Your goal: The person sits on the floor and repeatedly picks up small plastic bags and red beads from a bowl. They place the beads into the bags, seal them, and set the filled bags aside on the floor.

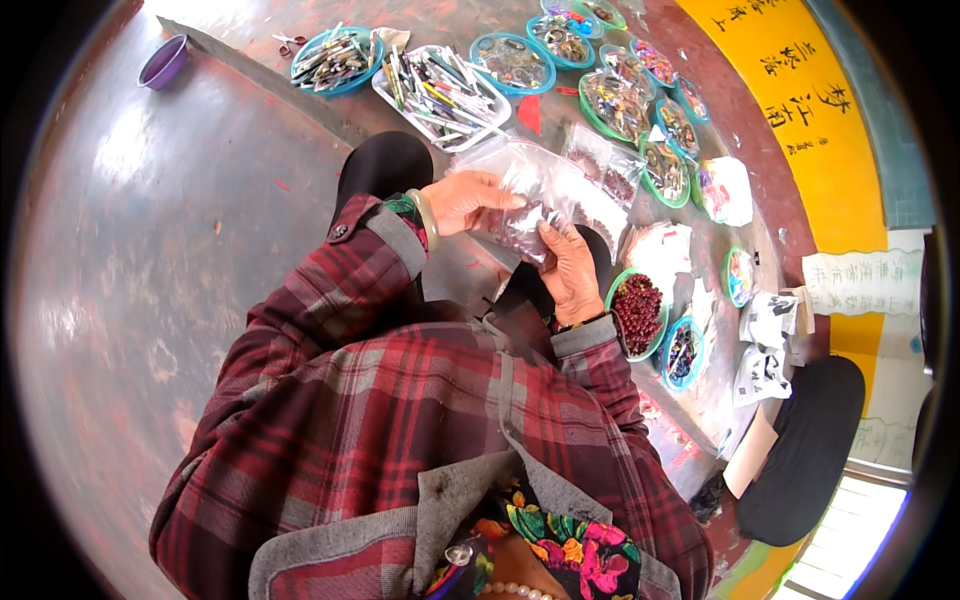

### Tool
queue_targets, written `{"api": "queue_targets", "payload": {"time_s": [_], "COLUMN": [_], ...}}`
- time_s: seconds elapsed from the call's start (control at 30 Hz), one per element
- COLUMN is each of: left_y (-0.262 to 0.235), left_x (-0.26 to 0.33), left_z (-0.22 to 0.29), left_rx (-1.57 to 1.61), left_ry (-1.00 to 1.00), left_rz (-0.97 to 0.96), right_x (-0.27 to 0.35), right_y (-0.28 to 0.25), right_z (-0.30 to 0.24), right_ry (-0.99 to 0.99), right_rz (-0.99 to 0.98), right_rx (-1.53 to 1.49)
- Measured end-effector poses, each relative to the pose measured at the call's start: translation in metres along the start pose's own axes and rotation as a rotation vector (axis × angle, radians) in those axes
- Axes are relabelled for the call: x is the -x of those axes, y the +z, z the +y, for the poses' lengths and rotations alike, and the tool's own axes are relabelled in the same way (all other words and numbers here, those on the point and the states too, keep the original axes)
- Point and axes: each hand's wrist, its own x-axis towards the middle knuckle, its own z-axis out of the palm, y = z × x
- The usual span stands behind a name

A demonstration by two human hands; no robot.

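Note:
Between my two hands is a clear plastic bag [520,228] with small dark red pieces, probably beads, gathered in its lower part. My left hand [462,202], with a pale bangle at the wrist, pinches the bag's left side between thumb and fingers. On the opposite side, my right hand [570,272] grips the bag with its thumb on top; its other fingers are partly hidden. Just beyond lies another clear bag [612,178] holding dark red contents. Close to my right wrist stands a green basket [664,320] full of dark red beads.
A blue basket [704,352] of small dark items stands beside the beads. Ahead are a white basket [482,136] and a blue basket [345,92] of pens, with scissors [288,45] nearby. Several colourful baskets fill the far right. A purple basin [165,62] and black chair [808,450] flank the area.

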Motion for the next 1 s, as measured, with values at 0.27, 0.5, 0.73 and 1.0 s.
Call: {"api": "queue_targets", "payload": {"time_s": [0.27,0.5,0.73,1.0], "left_y": [-0.014,0.0,0.018,0.019], "left_x": [-0.004,0.001,0.0,-0.005], "left_z": [-0.008,-0.012,-0.009,-0.013], "left_rx": [-0.102,-0.018,0.136,0.134], "left_ry": [-0.006,-0.015,0.176,0.157], "left_rz": [0.072,0.082,0.15,0.247], "right_x": [0.0,0.003,0.005,-0.001], "right_y": [-0.016,-0.016,-0.009,-0.014], "right_z": [0.003,0.008,0.019,0.012], "right_ry": [0.009,-0.01,0.046,-0.07], "right_rz": [-0.011,-0.013,0.041,0.14], "right_rx": [0.202,0.2,-0.071,-0.099]}}
